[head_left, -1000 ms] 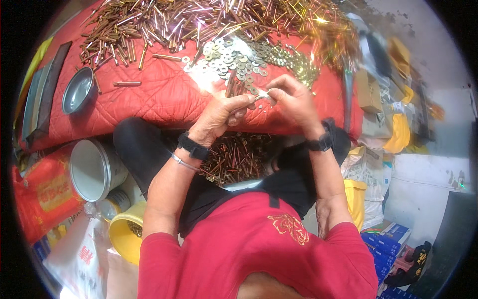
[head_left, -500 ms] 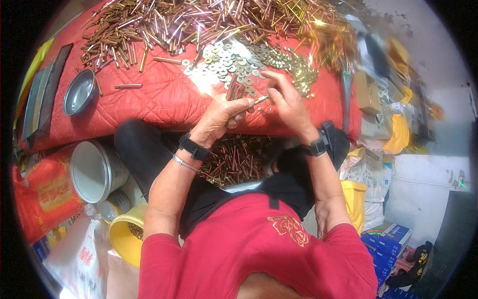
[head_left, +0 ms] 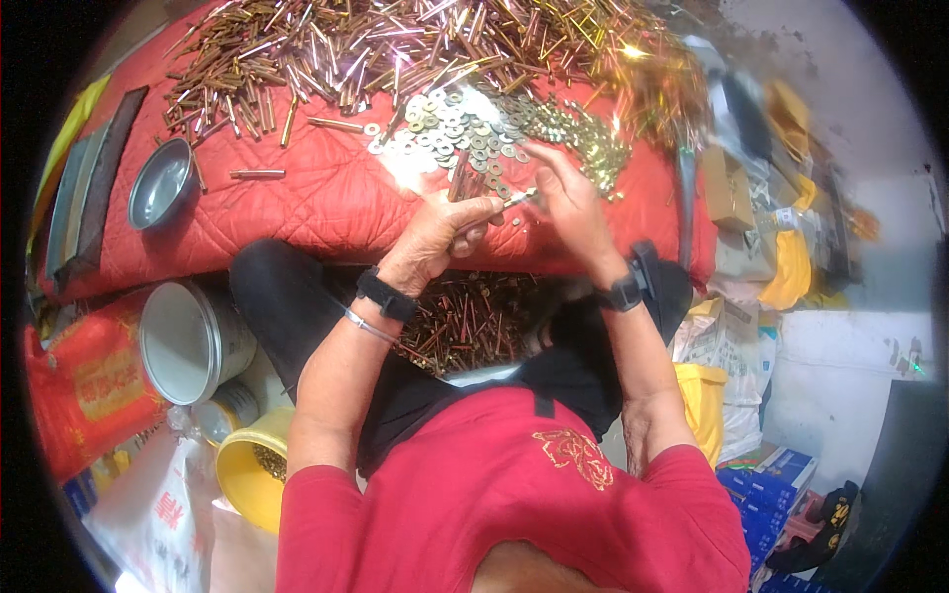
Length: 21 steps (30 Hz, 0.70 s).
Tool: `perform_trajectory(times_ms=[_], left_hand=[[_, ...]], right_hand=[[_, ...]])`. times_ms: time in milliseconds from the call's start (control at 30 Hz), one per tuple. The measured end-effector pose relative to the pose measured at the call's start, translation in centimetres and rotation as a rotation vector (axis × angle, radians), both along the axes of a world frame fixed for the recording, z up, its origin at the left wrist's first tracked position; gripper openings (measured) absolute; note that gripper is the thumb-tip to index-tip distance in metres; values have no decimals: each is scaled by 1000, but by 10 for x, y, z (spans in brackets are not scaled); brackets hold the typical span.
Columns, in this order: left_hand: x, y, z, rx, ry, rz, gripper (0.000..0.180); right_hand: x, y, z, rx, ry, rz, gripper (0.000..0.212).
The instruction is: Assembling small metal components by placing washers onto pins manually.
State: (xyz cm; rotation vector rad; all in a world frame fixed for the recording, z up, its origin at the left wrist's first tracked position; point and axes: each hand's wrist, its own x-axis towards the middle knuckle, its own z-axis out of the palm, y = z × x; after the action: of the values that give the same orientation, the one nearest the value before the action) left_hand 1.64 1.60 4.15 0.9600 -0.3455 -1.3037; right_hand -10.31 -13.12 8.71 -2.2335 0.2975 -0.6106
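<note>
The bolt [head_left: 516, 201] lies between the two hands, above the near edge of the red quilted cloth [head_left: 326, 203], its pale tip pointing toward the right hand. The left hand [head_left: 440, 237] is closed around the bolt's shaft and also grips a small bundle of brown bolts [head_left: 458, 178] that stands up out of the fist. The right hand [head_left: 563, 198] is partly closed, its fingertips meeting at the bolt's tip; whether they pinch a washer there is too small to tell. Just beyond both hands a heap of silver washers [head_left: 457, 124] spreads across the cloth, and to the right of it, directly past the right hand, lies a heap of brass-coloured washers [head_left: 583, 138]. Farther out, along the far side of the cloth, a long pile of copper-coloured bolts [head_left: 376, 49] runs across the view. A single loose bolt [head_left: 257, 174] lies on the cloth well to the left of the left hand, near a shallow metal bowl [head_left: 160, 183]. Below the hands, between the person's knees, a further pile of finished bolts [head_left: 465, 321] is visible. Each wrist carries a black watch. To the lower left of the left forearm stand a white bucket [head_left: 188, 341] and a yellow tub [head_left: 247, 474]; cardboard boxes [head_left: 727, 188] sit to the right of the right hand.
</note>
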Motion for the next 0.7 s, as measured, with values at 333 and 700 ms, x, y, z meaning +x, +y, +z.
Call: perform_trajectory(times_ms=[333, 700], left_hand=[[1, 2, 5, -18, 48, -22, 16], [3, 1, 2, -17, 92, -17, 17]], right_hand=[[-2, 8, 4, -68, 85, -7, 33], [1, 5, 4, -40, 19, -15, 34]])
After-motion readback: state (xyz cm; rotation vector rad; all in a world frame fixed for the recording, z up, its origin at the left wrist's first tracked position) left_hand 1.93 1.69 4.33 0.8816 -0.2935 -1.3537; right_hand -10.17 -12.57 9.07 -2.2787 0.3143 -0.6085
